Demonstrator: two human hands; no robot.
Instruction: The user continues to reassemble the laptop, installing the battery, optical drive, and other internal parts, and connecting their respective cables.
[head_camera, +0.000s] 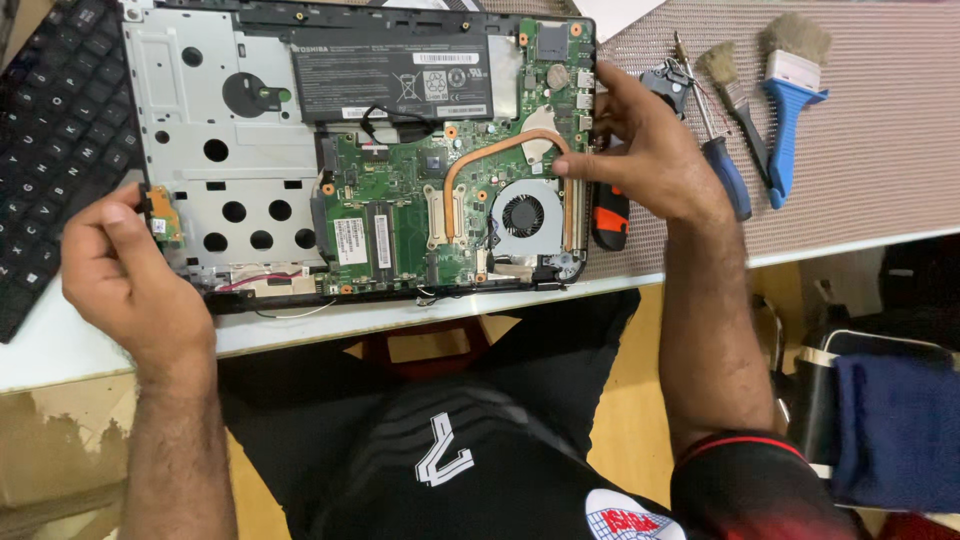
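Note:
An opened laptop base (230, 130) lies on the white table with its green motherboard (400, 190), copper heat pipe (500, 145), grey fan (522, 215) and black battery (390, 75) exposed. My left hand (115, 265) grips the base's left edge, thumb by a small green daughter board (163, 215). My right hand (645, 150) holds the right edge, one finger pointing at the heat sink fins beside the fan.
A detached black keyboard (50, 130) lies at the left. On a ribbed mat (860, 150) at the right are a blue-handled screwdriver (725, 170), two brushes (790, 90) and a black-and-orange tool (610, 220). A dark bag (890, 400) stands on the floor to the right.

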